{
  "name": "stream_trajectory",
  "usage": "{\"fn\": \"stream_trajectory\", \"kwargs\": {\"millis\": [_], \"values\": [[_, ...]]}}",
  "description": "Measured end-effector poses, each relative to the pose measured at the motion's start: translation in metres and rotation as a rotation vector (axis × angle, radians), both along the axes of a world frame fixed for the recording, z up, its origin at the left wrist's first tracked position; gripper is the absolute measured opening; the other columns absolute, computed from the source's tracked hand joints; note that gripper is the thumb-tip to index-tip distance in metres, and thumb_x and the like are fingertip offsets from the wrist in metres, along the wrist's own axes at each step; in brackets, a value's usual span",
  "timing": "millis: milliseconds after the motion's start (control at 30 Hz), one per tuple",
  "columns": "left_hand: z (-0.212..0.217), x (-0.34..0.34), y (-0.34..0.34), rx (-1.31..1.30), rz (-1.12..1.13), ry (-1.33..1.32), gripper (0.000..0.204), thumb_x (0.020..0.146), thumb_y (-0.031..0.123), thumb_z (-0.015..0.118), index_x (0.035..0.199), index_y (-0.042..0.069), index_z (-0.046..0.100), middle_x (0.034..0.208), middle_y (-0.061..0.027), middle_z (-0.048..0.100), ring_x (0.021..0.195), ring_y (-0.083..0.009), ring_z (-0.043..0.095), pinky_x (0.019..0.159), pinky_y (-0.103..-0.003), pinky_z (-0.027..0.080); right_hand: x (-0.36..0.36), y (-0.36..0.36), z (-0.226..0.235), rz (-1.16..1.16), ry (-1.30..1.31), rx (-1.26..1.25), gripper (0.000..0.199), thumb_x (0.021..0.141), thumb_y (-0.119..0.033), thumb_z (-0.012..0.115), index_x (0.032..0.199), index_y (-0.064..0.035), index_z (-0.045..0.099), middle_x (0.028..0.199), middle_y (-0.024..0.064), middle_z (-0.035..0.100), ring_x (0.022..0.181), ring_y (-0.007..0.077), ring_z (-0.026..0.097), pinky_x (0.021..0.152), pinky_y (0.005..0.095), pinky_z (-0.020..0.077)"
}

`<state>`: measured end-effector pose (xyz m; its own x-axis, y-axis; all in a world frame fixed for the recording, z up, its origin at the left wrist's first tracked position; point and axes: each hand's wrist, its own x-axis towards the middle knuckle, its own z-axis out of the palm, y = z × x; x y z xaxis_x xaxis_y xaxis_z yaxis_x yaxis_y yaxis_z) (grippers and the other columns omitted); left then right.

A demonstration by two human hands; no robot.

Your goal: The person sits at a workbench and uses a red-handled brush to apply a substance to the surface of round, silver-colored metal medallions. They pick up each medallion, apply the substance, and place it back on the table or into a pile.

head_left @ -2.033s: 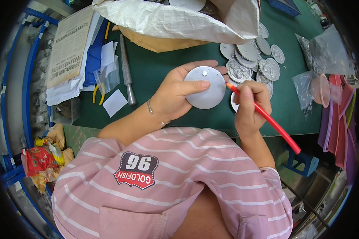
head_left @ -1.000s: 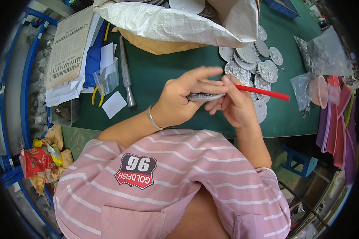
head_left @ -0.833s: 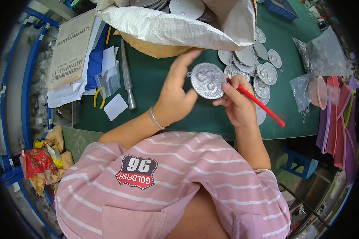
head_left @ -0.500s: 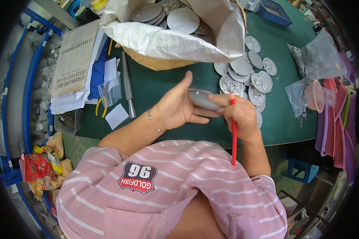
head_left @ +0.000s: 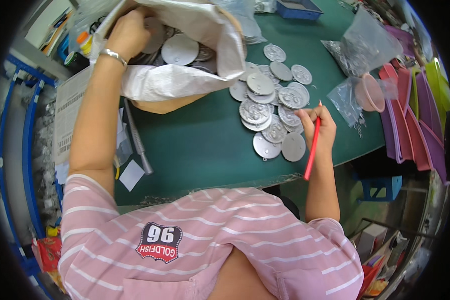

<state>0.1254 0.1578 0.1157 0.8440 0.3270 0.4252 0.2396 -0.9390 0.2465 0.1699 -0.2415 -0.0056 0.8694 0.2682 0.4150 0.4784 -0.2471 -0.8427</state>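
Observation:
Inside the white-lined sack [head_left: 170, 82] at the upper left is my left hand [head_left: 130, 34]. It reaches among silver-grey round medals [head_left: 180, 50], one of them tilted right beside its fingers. Its fingertips are hidden, so whether it grips a medal I cannot tell. My right hand [head_left: 321, 131] is closed around a red pencil [head_left: 312, 150], its sharpened tip pointing away from me. Just left of that hand lies a heap of loose medals [head_left: 257, 111] on the green tabletop [head_left: 200, 145]. Some show a raised relief, others a plain face, and several have a small loop at the rim.
A ridged metal rod [head_left: 137, 140] and a white paper piece [head_left: 132, 175] lie left of the middle. At the right are a bag of metal parts [head_left: 365, 45], a pink cup [head_left: 370, 94] and coloured plastic bins [head_left: 410, 110]. A blue tray [head_left: 299, 9] stands at the back.
My left hand has moved from in front of my body up into the sack. The medal between my hands is gone from there. My right hand has shifted right, keeping the pencil; the view has shifted.

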Motion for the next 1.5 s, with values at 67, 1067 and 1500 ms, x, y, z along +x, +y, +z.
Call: {"fn": "stream_trajectory", "kwargs": {"millis": [67,1067,1500], "values": [[-0.01,0.02,0.023,0.187,0.104,0.03,0.026,0.074,0.009,0.06,0.099,0.002,0.06,0.096,-0.023,0.06,0.092,-0.0389,0.056,0.082,-0.044,0.045,0.014,-0.005,-0.003,-0.013,-0.101,-0.139,0.027,0.075,-0.001,0.067,0.069,-0.0025,0.041,0.071,0.0097,0.06,0.073,0.0203,0.064,0.066,0.0275,0.0474],[-0.103,-0.093,-0.173,-0.725,-0.554,-0.239,0.016,0.068,-0.004,0.069,0.083,-0.001,0.064,0.074,-0.0088,0.063,0.064,-0.0148,0.059,0.058,-0.025,0.046,-0.041,0.064,0.008,0.542,-0.008,0.374,0.035,0.069,0.004,0.071,0.072,-0.0074,0.038,0.091,0.0183,0.064,0.085,0.0226,0.06,0.074,0.0328,0.0475],[-0.13,-0.096,-0.164,-0.807,-0.619,-0.087,0.023,0.068,-0.003,0.069,0.089,0.001,0.064,0.084,-0.0099,0.065,0.072,-0.0161,0.062,0.063,-0.024,0.048,-0.054,0.069,0.001,0.478,-0.071,0.449,0.035,0.068,0.007,0.07,0.071,-0.0074,0.038,0.079,0.016,0.065,0.072,0.0186,0.058,0.066,0.0271,0.044]]}}
